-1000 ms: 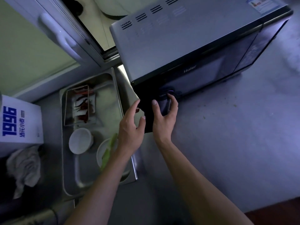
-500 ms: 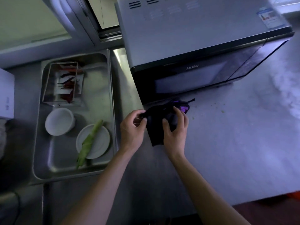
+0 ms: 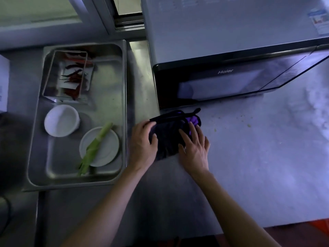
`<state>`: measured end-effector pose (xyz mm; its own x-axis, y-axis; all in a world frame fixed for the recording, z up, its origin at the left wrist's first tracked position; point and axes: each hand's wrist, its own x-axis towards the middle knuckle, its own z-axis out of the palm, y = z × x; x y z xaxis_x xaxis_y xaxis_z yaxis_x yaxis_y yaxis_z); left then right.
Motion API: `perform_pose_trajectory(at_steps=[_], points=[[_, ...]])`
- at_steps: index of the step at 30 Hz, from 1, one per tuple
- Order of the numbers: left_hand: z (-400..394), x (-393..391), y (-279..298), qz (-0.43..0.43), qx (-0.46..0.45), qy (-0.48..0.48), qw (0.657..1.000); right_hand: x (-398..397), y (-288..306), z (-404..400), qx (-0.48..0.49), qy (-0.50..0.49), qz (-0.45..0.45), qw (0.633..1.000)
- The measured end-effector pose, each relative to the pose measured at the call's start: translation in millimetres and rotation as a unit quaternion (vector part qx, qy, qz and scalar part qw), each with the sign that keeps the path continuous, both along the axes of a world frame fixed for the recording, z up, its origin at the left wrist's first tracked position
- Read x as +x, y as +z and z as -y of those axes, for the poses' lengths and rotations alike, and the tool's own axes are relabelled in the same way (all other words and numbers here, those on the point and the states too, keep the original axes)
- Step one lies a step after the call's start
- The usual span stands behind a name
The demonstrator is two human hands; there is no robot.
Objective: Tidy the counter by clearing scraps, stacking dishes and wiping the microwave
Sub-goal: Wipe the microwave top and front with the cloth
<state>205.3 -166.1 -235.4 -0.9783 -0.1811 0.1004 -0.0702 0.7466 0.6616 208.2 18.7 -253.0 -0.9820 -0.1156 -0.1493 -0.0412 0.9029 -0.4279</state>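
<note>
The dark, purple-trimmed fabric cloth (image 3: 169,138) lies on the grey steel counter (image 3: 249,157), just in front of the near-left corner of the black-fronted, silver-topped microwave (image 3: 222,82). Its long axis runs near to far, with the purple end toward the microwave. My left hand (image 3: 142,145) grips the cloth's left edge, thumb curled onto the fabric. My right hand (image 3: 195,148) rests on the right edge with its fingers extended flat, pressing down rather than gripping.

The cloth sits between both hands; the microwave door lies directly beyond it, just past my fingertips. My right hand is marginally nearer the door's glass. In my judgement the wiping stroke calls for lifting the cloth forward and up.

To the left, the stainless steel tray (image 3: 124,104) holds a white round bowl (image 3: 61,120), a white plate (image 3: 106,150) carrying a green vegetable stalk (image 3: 94,148), and a dish of red chillies (image 3: 73,77). Small green scraps (image 3: 215,130) lie on the counter to the right.
</note>
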Motion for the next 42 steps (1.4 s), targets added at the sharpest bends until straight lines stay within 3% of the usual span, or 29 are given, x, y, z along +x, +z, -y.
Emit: perform_pose_trajectory(at_steps=[2,5,11,19,31,42], points=[[-5.8,10.6,-6.2,0.017,-0.055,-0.052,0.997,-4.8,-6.5,-9.2,0.031,0.039,0.006,0.999],[-14.4,23.1,-16.2,0.114,-0.141,-0.119,0.976,-9.3,-16.9,-17.6,0.069,0.097,0.024,0.993],[-10.5,10.1,-24.4,0.167,-0.230,-0.132,0.950,-16.5,-24.0,-6.5,0.129,0.145,-0.010,0.981],[5.9,-19.9,-28.1,0.200,-0.258,-0.128,0.937,-33.3,-29.0,12.8,0.112,0.196,0.028,0.974],[9.1,-38.9,-28.5,0.209,-0.286,-0.155,0.923,-53.4,-26.6,20.0,0.112,0.193,0.041,0.974],[-75.4,-38.4,-35.8,0.180,-0.279,-0.173,0.927,-64.6,-24.0,-68.6,0.102,0.175,0.052,0.978]])
